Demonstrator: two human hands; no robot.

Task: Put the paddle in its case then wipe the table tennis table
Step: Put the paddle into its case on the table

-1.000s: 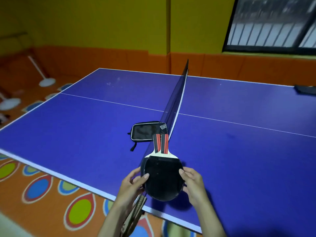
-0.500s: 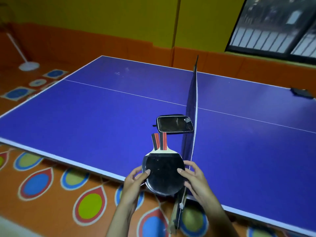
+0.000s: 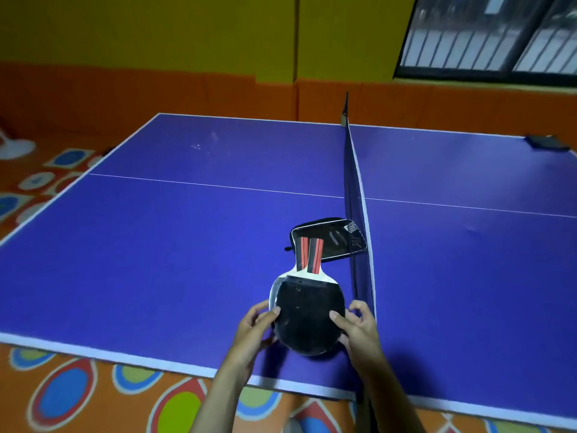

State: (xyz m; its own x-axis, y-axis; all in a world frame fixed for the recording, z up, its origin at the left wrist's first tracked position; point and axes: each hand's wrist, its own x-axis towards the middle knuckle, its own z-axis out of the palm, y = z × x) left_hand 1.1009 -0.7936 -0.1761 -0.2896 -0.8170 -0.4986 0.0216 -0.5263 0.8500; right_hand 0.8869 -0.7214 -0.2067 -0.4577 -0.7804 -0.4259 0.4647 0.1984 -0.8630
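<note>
A room with yellow upper walls, an orange padded band below and a barred window at the upper right holds a blue desk marked with white lines, the table tennis table of the task. A dark net crosses it from the far edge to the near edge. The floor by the near edge is orange with coloured teardrop shapes.

Two paddles appear stacked, held over the desk close to its near edge and just left of the net. The top paddle shows a black rubber face, and two red-and-black handles point toward the far edge. The left hand takes the blade at its left rim, thumb laid on the black face and fingers curled beneath. The right hand takes the right rim the same way, thumb on top, fingers bent around the edge. Each grip is closed on the blade.

The case, black with a pale border, lies flat on the desk just beyond the handles, against the left side of the net; the handle tips overlap its near part in this view. A small dark object sits at the far right corner of the desk, too small to identify.
</note>
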